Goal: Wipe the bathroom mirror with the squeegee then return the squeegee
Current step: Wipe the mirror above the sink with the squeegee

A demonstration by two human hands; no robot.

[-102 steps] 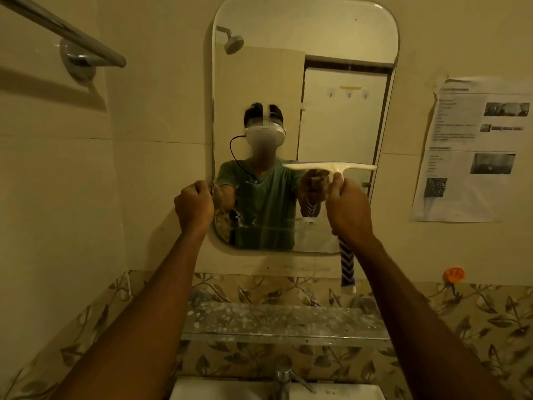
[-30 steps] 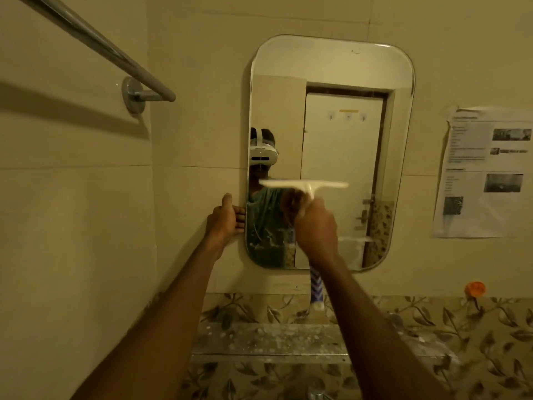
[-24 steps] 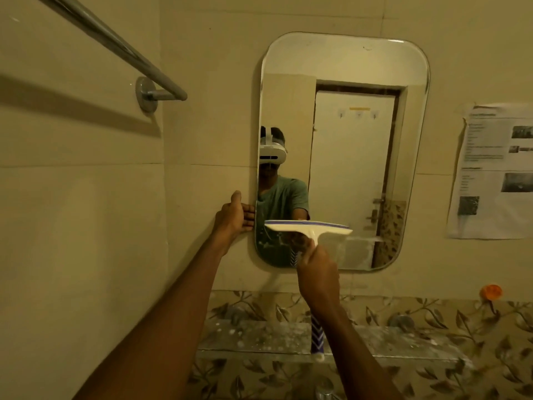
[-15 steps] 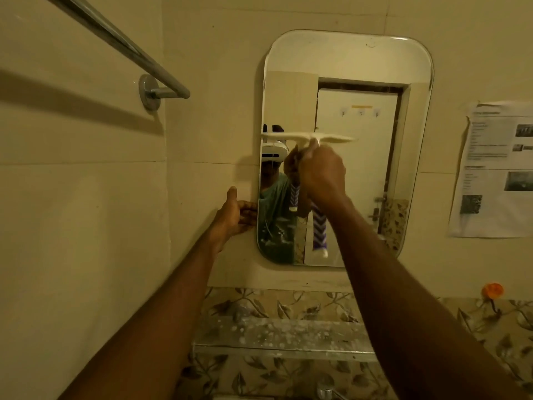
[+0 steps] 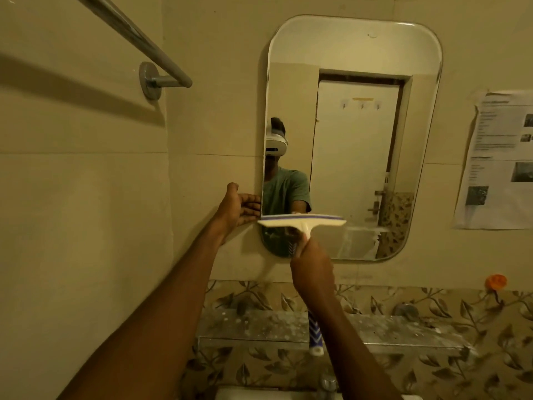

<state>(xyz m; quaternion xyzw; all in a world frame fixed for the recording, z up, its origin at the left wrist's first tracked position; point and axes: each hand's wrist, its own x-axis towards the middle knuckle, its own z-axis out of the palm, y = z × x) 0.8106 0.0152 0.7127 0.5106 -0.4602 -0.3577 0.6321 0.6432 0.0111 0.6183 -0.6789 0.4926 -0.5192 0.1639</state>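
Both hands are up at the mirror (image 5: 360, 140). The right hand (image 5: 311, 264) is wrapped tight around the squeegee (image 5: 302, 222) just under its head. The blade lies level across the lower left part of the glass, one end at the mirror's left edge and the other near mid-width, and the handle runs down from the grip past the wrist toward the glass shelf (image 5: 253, 327). The left hand (image 5: 239, 209) is open, fingers against the mirror's left edge as if steadying it. Whether the blade is actually pressed to the glass is hard to tell from this angle. With the blade crosswise to the stroke and low on the mirror, little glass is left below it, and the right side looks to need its own pass.
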